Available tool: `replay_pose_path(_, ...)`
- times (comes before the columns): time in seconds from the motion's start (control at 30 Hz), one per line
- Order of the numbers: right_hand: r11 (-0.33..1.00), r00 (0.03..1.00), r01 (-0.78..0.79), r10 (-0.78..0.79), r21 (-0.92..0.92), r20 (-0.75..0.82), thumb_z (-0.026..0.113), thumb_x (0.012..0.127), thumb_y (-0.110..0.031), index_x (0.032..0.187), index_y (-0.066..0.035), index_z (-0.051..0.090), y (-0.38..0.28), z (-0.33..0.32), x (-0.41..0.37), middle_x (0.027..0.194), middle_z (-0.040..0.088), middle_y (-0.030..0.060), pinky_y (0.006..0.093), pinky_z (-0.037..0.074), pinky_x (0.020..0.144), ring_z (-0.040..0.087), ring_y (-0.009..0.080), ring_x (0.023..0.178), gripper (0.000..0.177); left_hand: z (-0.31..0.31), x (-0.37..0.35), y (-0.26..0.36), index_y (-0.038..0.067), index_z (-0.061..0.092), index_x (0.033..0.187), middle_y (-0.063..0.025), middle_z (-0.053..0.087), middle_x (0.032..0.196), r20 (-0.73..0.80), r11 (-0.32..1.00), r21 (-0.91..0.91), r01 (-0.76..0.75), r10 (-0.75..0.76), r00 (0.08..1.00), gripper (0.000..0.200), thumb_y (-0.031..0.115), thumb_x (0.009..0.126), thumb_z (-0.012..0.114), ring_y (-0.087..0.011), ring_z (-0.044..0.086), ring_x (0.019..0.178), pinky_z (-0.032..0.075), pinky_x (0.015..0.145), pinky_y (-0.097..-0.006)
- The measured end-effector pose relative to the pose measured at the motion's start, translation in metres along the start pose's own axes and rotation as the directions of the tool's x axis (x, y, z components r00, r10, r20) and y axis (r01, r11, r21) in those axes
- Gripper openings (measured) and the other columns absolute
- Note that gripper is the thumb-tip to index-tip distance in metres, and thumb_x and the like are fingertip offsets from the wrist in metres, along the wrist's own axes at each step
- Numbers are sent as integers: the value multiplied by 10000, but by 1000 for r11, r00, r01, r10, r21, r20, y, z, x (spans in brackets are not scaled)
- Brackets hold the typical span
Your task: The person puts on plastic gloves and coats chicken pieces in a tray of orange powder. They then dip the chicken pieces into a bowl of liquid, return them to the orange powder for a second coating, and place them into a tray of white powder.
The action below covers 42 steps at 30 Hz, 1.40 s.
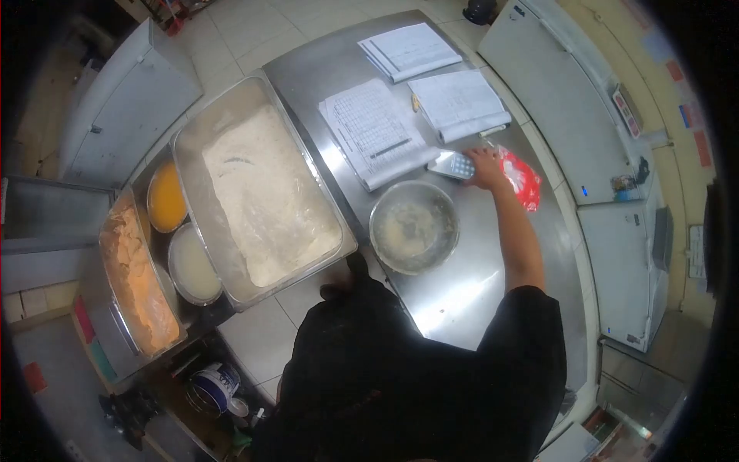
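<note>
My right hand reaches over the steel table and its fingers are on the right end of a calculator with a pale screen; whether they grip it is hard to make out. Beside the hand lies a red and white plastic bag. A steel bowl with pale residue sits nearer to me. Left of the calculator is a printed sheet on a stack of papers. Above it lies an open notebook. My left hand is not visible; dark clothing covers that side.
On the left stand a large tray of flour or dough, a bowl of orange liquid, a bowl of whitish liquid and a tray of orange food. White freezers line the right side. More papers lie at the far end.
</note>
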State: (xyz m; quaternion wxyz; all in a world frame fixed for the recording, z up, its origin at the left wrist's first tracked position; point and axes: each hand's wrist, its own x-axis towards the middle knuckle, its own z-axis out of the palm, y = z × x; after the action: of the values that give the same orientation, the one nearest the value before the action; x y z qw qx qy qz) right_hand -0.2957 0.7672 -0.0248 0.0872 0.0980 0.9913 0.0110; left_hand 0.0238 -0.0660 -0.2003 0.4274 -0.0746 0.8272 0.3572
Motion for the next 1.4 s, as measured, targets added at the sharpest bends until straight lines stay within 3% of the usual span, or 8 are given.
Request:
replay_pose_path(0.27, 977, 979, 159, -175, 140, 107, 985, 581, -393, 1495, -246, 554, 13, 11, 31, 1478, 565, 137, 581, 316, 1195, 500, 367, 1403, 1021, -16, 16, 87, 97, 589, 1345, -88, 675, 1136, -103, 768, -615, 179, -303, 947, 396, 396, 1085, 600, -195, 667, 962, 566, 817, -350)
replay_pose_path(0.6, 962, 985, 151, -165, 228, 46, 951, 631, -455, 1466, -236, 576, -3, 4, 31, 1424, 593, 116, 593, 317, 1187, 507, 347, 1396, 941, -13, 22, 82, 65, 562, 1422, -100, 671, 1199, -7, 630, -732, 259, -388, 922, 510, 392, 1049, 679, -222, 676, 1016, 572, 858, -362)
replay_pose_path(0.7, 970, 988, 138, -148, 202, 37, 952, 642, -441, 1443, -210, 591, -10, -12, 20, 1428, 592, 116, 570, 364, 1157, 533, 347, 1367, 908, -2, 23, 47, 53, 620, 1374, -97, 690, 1189, -89, 770, -601, 216, -333, 939, 464, 405, 1072, 630, -210, 674, 1009, 558, 898, -345)
replay_pose_path(0.9, 944, 967, 158, -89, 288, -239, 877, 815, -266, 1371, -100, 633, -20, -33, -3, 1251, 688, 148, 429, 535, 971, 670, 348, 1149, 630, 1, -9, 21, 3, 693, 1269, -88, 736, 1121, -120, 894, 441, 84, -34, 992, 461, 406, 1047, 672, -154, 669, 1036, 544, 912, -315)
replay_pose_path(0.97, 926, 937, 173, -49, 337, -347, 837, 877, -205, 1307, -64, 681, -46, -67, -22, 1142, 738, 157, 402, 561, 916, 710, 334, 1068, 478, 8, -32, 21, 3, 717, 1210, -97, 749, 1119, -211, 811, -576, -100, -29, 977, 405, 368, 1047, 654, -162, 689, 1022, 548, 912, -313)
replay_pose_path(1.1, 511, 944, 202, 126, 836, -305, 779, 957, -194, 984, -18, 783, -139, -115, -58, 912, 776, 92, 350, 566, 774, 729, 197, 860, 178, 4, -48, 16, 15, 729, 1176, -74, 740, 1025, -243, 747, -662, -60, -138, 960, 360, 327, 1032, 620, -171, 696, 962, 544, 837, -305)
replay_pose_path(1.17, 333, 992, 99, 41, 938, -120, 756, 983, -220, 932, -39, 809, -195, -130, -82, 887, 781, 49, 313, 548, 714, 703, 127, 795, 196, -1, -38, -13, 25, 739, 1155, -54, 710, 936, -243, 937, -341, 80, -170, 955, 317, 280, 1008, 622, -183, 694, 902, 523, 761, -302)
replay_pose_path(1.4, 283, 684, 314, -729, 906, -9, 674, 1032, -205, 1133, -111, 781, -465, -135, -179, 763, 737, 85, 366, 553, 676, 700, 233, 639, 174, -13, -66, -16, 35, 766, 1082, -50, 656, 811, -311, 627, -774, 83, -492, 813, 253, 244, 942, 739, -176, 669, 762, 516, 633, -308)
